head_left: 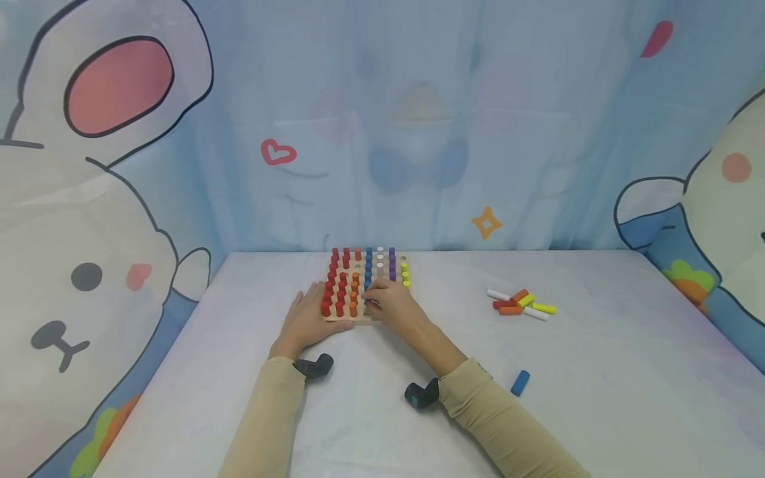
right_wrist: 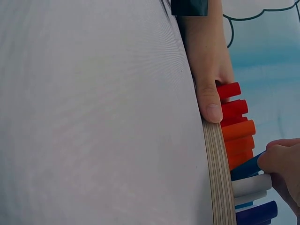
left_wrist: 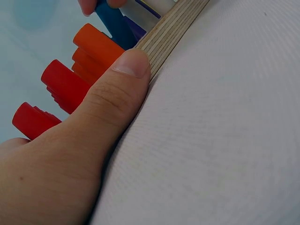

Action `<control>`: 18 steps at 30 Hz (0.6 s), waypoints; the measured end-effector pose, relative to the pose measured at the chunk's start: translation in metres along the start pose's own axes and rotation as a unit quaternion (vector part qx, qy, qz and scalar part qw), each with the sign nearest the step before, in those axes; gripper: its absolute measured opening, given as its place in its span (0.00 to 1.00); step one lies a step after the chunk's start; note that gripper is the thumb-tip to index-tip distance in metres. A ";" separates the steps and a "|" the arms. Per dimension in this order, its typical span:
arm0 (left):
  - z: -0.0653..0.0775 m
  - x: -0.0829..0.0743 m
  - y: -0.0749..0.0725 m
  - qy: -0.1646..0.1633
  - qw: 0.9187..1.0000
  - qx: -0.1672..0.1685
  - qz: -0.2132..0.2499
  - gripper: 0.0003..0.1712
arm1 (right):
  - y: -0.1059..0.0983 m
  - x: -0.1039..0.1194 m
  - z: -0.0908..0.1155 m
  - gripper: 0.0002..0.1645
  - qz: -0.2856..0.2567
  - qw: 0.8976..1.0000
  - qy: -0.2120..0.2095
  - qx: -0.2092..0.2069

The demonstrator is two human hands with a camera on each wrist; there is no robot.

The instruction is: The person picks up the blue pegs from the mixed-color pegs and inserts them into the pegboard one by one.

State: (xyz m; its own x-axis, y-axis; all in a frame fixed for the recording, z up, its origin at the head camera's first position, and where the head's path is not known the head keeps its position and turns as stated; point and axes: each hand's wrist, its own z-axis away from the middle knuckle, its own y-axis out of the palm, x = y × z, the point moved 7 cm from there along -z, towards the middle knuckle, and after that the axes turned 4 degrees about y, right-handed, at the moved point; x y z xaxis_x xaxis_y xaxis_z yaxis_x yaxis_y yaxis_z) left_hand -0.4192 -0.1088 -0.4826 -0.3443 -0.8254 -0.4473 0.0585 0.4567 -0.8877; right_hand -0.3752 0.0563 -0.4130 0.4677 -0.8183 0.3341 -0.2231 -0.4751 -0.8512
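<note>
A wooden pegboard lies on the table with rows of red pegs, orange pegs, blue, white, purple and yellow pegs standing in it. My left hand rests at its front left corner, fingers straight along the left side and thumb pressed to the front edge. With thumb and fingertips my right hand pinches a blue peg at the front of the blue row. In the right wrist view this peg leans, its lower end at the board. My right hand hides part of the front rows in the head view.
Right of the board lies a loose pile of white, red, orange and yellow pegs. One blue peg lies alone nearer the front, beside the right sleeve. A printed curtain hangs behind the table.
</note>
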 end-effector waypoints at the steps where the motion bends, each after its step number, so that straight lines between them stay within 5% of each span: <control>1: 0.000 0.000 0.000 0.000 1.000 0.000 0.000 0.68 | 0.000 0.000 0.000 0.10 0.001 1.000 -0.001 0.002; 18: 0.000 0.001 0.000 -0.003 1.000 0.002 -0.002 0.68 | 0.003 0.001 -0.002 0.11 0.001 1.000 0.004 0.027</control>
State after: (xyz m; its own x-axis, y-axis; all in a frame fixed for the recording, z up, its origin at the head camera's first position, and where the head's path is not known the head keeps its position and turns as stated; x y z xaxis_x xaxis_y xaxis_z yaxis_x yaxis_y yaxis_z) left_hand -0.4198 -0.1090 -0.4830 -0.3398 -0.8292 -0.4438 0.0602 0.4517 -0.8901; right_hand -0.3772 0.0538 -0.4142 0.4613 -0.8214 0.3355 -0.1777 -0.4560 -0.8720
